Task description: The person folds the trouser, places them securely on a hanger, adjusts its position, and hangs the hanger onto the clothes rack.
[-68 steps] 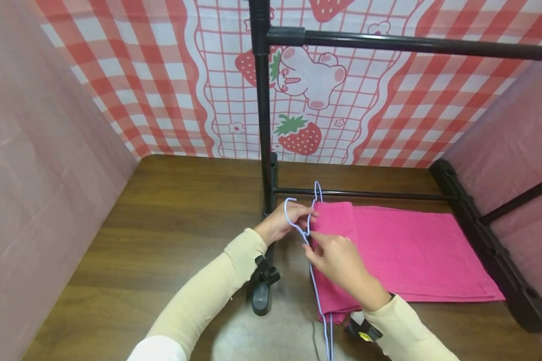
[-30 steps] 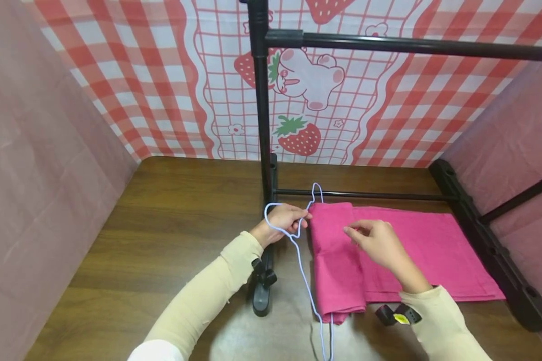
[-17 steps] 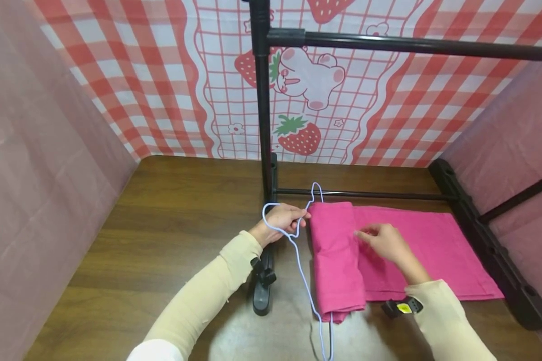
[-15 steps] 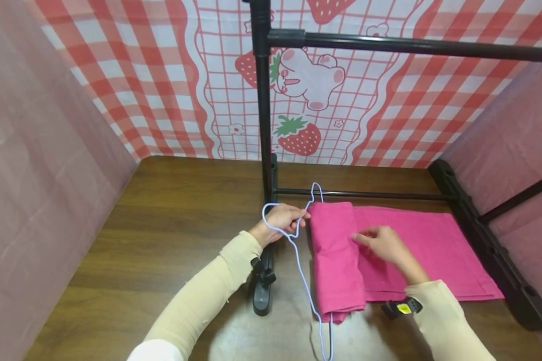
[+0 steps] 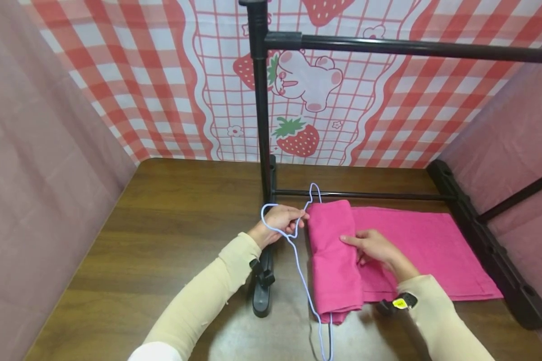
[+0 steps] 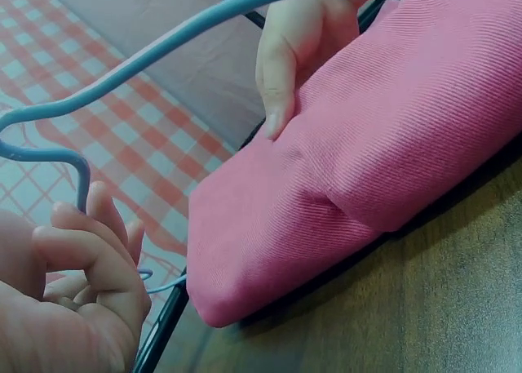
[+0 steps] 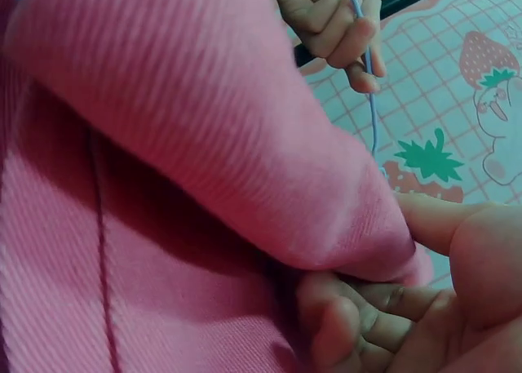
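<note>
A light-blue wire hanger [image 5: 300,268] stands tilted at the left end of a folded pink cloth [image 5: 417,250], its hook looping over the left wrist. My left hand [image 5: 282,223] pinches the hanger's wire just below the hook; its curled fingers [image 6: 98,250] show in the left wrist view. Part of the cloth is folded over the hanger, hiding the lower wire. My right hand [image 5: 375,248] grips the right edge of that folded-over flap [image 7: 212,128], thumb on top and fingers curled beneath. The cloth is ribbed with a seam; its exact kind cannot be told.
A black garment rack stands over the cloth, with an upright post [image 5: 262,110], a top rail [image 5: 411,47] and a low crossbar [image 5: 388,194]. Its feet [image 5: 492,245] rest on the wooden table [image 5: 162,240]. A checked strawberry curtain [image 5: 162,75] hangs behind.
My right hand has left the hanger, moved right and taken hold of the flap's edge. My left hand has shifted slightly left, tilting the hanger's hook leftward. The flap's edge is slightly lifted.
</note>
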Tool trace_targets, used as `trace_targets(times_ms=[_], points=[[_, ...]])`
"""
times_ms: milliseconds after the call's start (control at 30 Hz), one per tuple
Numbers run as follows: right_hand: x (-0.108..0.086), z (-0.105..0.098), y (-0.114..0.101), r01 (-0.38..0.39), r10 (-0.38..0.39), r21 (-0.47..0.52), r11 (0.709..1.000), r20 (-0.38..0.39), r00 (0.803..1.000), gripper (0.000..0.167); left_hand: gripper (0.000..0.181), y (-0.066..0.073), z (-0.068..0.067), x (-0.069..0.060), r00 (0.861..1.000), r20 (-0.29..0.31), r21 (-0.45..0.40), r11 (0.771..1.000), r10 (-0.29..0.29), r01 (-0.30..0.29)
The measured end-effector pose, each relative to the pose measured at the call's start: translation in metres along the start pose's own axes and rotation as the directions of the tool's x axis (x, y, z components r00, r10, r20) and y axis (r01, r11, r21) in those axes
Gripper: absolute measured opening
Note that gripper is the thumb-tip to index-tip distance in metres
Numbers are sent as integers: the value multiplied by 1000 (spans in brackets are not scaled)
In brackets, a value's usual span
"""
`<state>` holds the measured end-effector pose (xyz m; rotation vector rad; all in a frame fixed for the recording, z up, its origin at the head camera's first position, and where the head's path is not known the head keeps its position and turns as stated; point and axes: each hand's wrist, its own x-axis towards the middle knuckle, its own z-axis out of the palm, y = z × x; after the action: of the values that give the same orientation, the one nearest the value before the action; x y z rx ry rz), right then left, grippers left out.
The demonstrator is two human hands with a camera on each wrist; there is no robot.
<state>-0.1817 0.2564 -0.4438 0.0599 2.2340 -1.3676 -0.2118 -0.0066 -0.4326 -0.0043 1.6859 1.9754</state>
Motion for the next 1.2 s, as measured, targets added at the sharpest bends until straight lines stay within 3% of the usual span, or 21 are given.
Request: trace_targets(times_ms=[233, 533, 933, 1067, 1200], points=[[0, 11, -5, 41, -42, -35, 999, -45, 998, 31, 34, 1, -3, -1, 1000, -3, 25, 1000, 8, -8], [-1, 21, -15, 117, -124, -61, 991, -118, 985, 24, 34, 5, -6, -5, 1000, 14, 64, 998, 24, -25], [-25, 36, -66, 281, -279, -10, 960, -161, 947, 32, 33, 5, -6, -8, 998, 36, 145, 988, 55, -59], [-38, 35, -82, 281, -267, 56, 958, -180, 947, 33, 32, 7, -1, -10, 996, 55, 167, 982, 76, -84], [-50, 30, -95, 265, -230, 233, 936, -167, 959, 14, 30, 9, 3, -11, 994, 56, 151, 984, 89, -96]])
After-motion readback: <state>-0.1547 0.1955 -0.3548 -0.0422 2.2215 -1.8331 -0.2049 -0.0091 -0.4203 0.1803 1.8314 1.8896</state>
